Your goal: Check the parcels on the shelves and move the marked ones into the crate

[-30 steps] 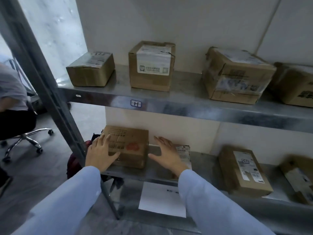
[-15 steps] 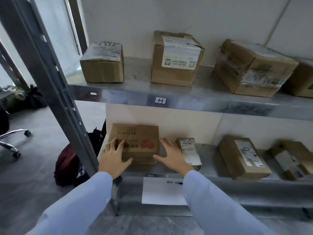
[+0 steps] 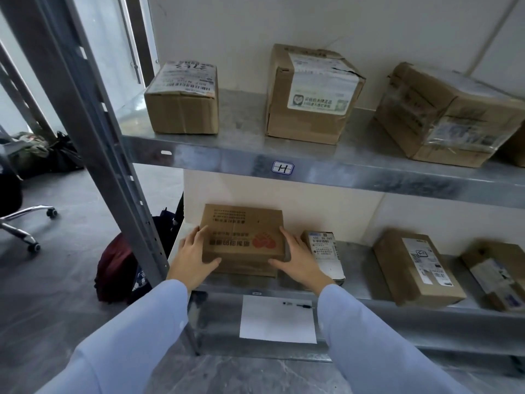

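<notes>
Closest to the camera are two pale blue sleeves (image 3: 377, 345), reaching forward. Just past them, a sheet of paper (image 3: 277, 322) with a pen (image 3: 299, 305) on it lies on the lowest ledge.

Next come the hands. The left hand (image 3: 193, 258) is on the left side of a brown box (image 3: 241, 237). The right hand (image 3: 298, 261) is on its right side. Each hand has its fingers along the side and its thumb hooked round the front, so both have a grip on the box. The box sits at the left end of the lower shelf (image 3: 359, 270). It has a red shape on top, which may be the mark.

A small parcel (image 3: 324, 253) sits just beside the right hand. Two more parcels (image 3: 417, 270) lie farther right.

Higher and farther back, the upper shelf (image 3: 244, 118) holds three big boxes (image 3: 312, 95).

No crate shows in the picture. I think the job is near its start. This box is held but not lifted out, and the other parcels all need checking.
</notes>
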### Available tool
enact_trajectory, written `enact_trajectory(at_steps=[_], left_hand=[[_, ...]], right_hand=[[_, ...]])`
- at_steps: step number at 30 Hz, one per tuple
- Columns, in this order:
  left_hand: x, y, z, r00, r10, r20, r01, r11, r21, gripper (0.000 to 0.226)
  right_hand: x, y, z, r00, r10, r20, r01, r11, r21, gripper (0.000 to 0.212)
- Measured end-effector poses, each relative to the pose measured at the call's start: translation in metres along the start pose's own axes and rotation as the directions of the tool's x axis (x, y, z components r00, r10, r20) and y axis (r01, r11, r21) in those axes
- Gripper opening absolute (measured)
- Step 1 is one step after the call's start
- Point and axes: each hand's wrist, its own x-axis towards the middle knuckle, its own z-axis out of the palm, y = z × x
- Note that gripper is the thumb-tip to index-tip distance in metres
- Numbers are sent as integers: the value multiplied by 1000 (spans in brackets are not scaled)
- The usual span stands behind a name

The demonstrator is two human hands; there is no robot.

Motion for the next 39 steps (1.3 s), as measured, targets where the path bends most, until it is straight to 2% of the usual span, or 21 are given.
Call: enact_trajectory(at_steps=[2, 4, 7, 16, 21, 24, 28, 32, 34, 37, 39], left_hand=[[-2, 3, 0, 999, -9, -30, 6, 994, -112, 78], [-2, 7, 0, 999, -21, -50, 11, 982, -190, 77], [-5, 12, -3, 997, -33, -63, 18, 975, -219, 77], [-12, 36, -25, 991, -27, -130, -26, 920, -390, 76], [-13, 62, -34, 990, -57, -129, -20, 850, -527, 79], [-16, 72, -37, 992, -54, -110, -16, 834, -552, 76], [-22, 82, -42, 992, -12, -123, -59, 828, -558, 60], [-29, 94, -48, 995, 3, -99, -64, 781, -621, 52], [-30, 96, -50, 996, -1, -91, -60, 751, -657, 49], [-31, 101, -52, 995, 10, -97, -72, 748, -659, 54], [-31, 103, -53, 995, 21, -102, -83, 757, -649, 65]], right_hand=[[0, -1, 2, 999, 22, 45, -27, 994, 102, 95], [0, -2, 3, 998, 23, 59, -31, 991, 130, 96], [-2, -4, 3, 998, 20, 56, -28, 989, 145, 95], [-27, -8, -29, 991, -44, -123, 69, 978, 199, 94], [-37, -13, -54, 977, 50, -208, 31, 930, 367, 91], [-44, -13, -66, 967, 67, -245, 35, 921, 387, 95], [-53, -13, -77, 958, 34, -283, 67, 938, 339, 93], [-59, -11, -85, 943, 13, -334, 108, 934, 341, 74], [-61, -11, -88, 938, 32, -344, 106, 922, 373, 71], [-65, -11, -94, 942, 63, -330, 83, 908, 410, 67], [-68, -12, -98, 944, 66, -324, 79, 906, 415, 64]])
